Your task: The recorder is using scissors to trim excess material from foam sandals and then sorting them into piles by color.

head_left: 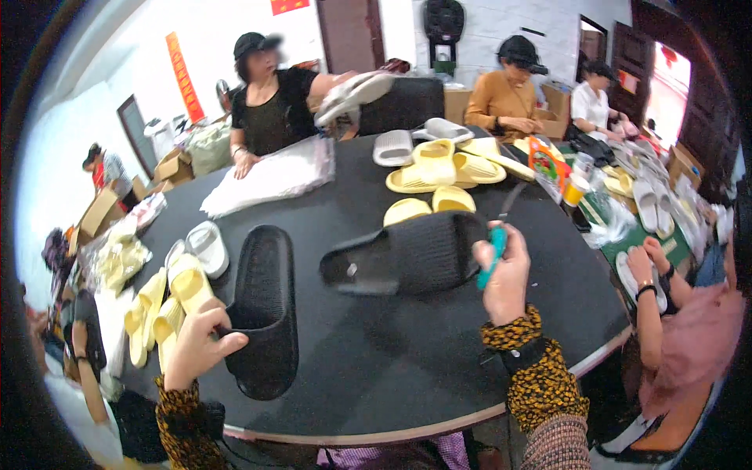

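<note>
My left hand (202, 345) is closed on the strap edge of a black slide slipper (266, 274), which stands lengthwise on the table with its toe end toward me. In my right hand (505, 274) is a teal-handled tool (492, 258) with a thin, curved metal blade pointing up and away. A second black slide slipper (423, 252) lies sideways between my hands, its toe end close to my right fingers; I cannot tell whether they touch it. Just left of my left hand are several yellow slippers (188, 283) and a pale grey one (207, 249).
Beyond the second black slipper, yellow slippers (435, 168) and grey slippers (393, 147) sit on the black table (352, 360). A stack of white plastic bags (274, 176) lies far left, near a person in black holding a light slipper. Other people work around, one close on the right.
</note>
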A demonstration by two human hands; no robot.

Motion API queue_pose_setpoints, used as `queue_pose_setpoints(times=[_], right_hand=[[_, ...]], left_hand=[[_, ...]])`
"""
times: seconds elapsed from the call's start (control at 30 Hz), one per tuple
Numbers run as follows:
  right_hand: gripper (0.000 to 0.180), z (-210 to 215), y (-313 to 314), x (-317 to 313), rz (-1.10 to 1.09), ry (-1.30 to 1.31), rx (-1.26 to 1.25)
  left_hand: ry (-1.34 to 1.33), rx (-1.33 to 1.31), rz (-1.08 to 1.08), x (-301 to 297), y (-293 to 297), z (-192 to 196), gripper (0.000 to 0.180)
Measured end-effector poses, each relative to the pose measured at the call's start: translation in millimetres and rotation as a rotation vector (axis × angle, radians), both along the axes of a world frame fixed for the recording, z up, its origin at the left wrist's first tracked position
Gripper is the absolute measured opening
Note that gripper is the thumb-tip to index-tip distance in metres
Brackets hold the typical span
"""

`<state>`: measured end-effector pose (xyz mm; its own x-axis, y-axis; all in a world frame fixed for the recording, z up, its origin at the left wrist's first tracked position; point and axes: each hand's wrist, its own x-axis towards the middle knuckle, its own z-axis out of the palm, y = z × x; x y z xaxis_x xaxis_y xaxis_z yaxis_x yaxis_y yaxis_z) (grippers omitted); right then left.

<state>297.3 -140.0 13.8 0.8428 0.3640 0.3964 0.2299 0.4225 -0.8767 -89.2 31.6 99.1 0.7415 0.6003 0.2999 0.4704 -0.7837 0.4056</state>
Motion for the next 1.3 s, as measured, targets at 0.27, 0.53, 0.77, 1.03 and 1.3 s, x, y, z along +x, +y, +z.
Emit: queue_pose_setpoints(times=[0.27,0.53,0.77,1.03,1.3], right_hand=[[0.041,3.8,-7.8,14.0,0.162,0.190,0.155],[0.042,-8.0,-0.4,-3.9,0.261,0.030,-0.157],[0.048,-16.9,-0.5,-3.8,0.294,-0.053,-0.389],[0.046,-17.8,11.5,-17.3,0.370,-0.094,-0.490],[0.044,-7.0,25.3,-61.4,0.629,-0.010,-0.570]], left_hand=[[0.381,0.004,-0.267,17.3,-6.0,7.4,0.036],[0.297,-0.120,-0.329,36.4,-13.1,-13.9,0.062],[0.423,-0.191,-0.098,-7.9,-19.6,-47.2,0.106],[0.299,-0.183,-0.060,-11.8,-14.6,-67.4,0.100],[0.289,-0.218,-0.065,-19.4,-11.3,-69.0,0.100]])
